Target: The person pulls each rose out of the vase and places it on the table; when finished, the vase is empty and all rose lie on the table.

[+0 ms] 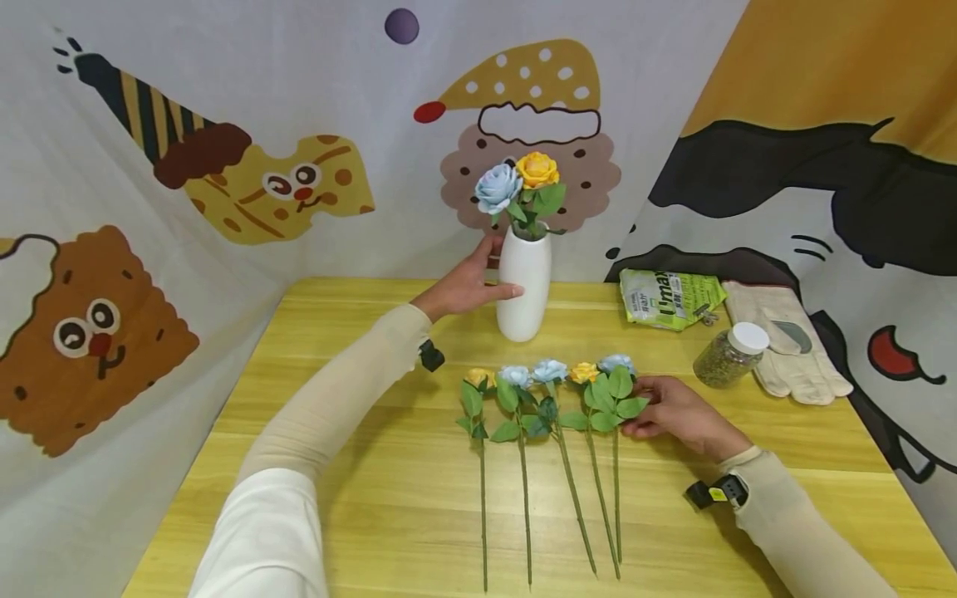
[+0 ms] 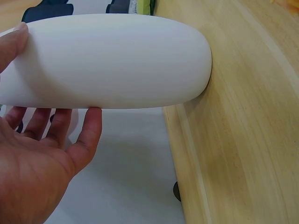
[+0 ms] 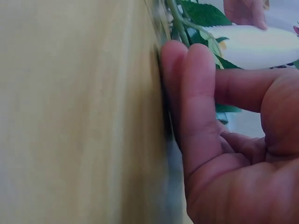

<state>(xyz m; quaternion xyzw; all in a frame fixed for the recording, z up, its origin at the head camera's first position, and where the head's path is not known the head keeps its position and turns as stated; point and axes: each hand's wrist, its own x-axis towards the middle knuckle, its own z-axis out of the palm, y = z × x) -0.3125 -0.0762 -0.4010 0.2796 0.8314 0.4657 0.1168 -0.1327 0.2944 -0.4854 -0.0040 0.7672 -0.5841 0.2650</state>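
Observation:
In the head view, a white vase (image 1: 525, 286) stands upright at the back of the table, with one blue rose (image 1: 498, 188) and one yellow rose (image 1: 537, 170) in it. My left hand (image 1: 467, 286) holds its side, thumb in front; in the left wrist view the fingers touch the vase (image 2: 117, 60) from the opposite side. Several long-stemmed roses lie in a row before it, yellow and blue. At the rightmost blue rose (image 1: 617, 363), my right hand (image 1: 684, 415) pinches just below the bloom, among the leaves; its fingers (image 3: 201, 102) partly hide the stem (image 3: 176, 21).
Right of the vase lie a green packet (image 1: 669, 299), a jar with a white lid (image 1: 731, 355) and pale work gloves (image 1: 785, 340). A printed cloth (image 1: 299, 75) hangs behind the wooden table (image 1: 389, 498).

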